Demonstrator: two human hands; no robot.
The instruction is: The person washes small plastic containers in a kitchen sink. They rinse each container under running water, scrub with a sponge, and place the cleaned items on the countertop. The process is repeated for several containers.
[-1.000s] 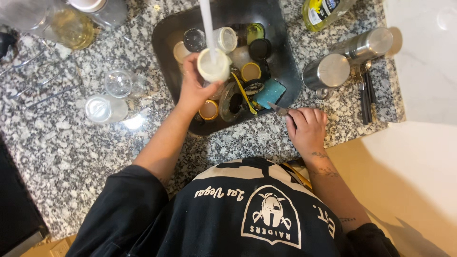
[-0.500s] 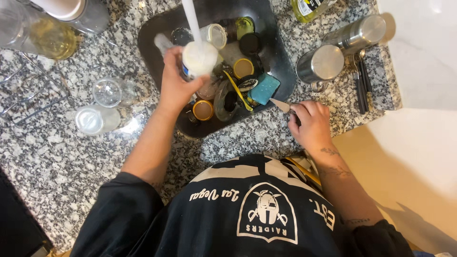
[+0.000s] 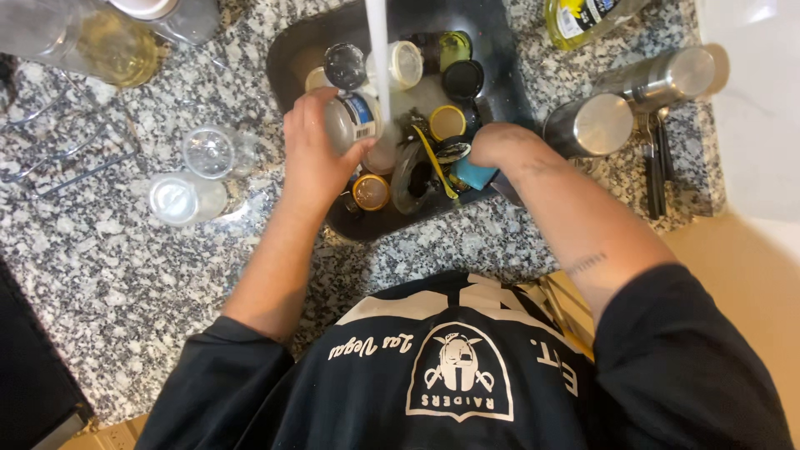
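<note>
One glass jar (image 3: 354, 123), held on its side in my left hand (image 3: 315, 158) under the water stream (image 3: 377, 50), mid-sink (image 3: 508, 92). Wet, slippery, breakable; best gripped round the body. My right hand (image 3: 500, 146) dips among lids by the front edge; fingers hidden, can't tell.

Clear labelled jar (image 3: 354, 121), tilted sideways under the water stream, over the sink.
</note>
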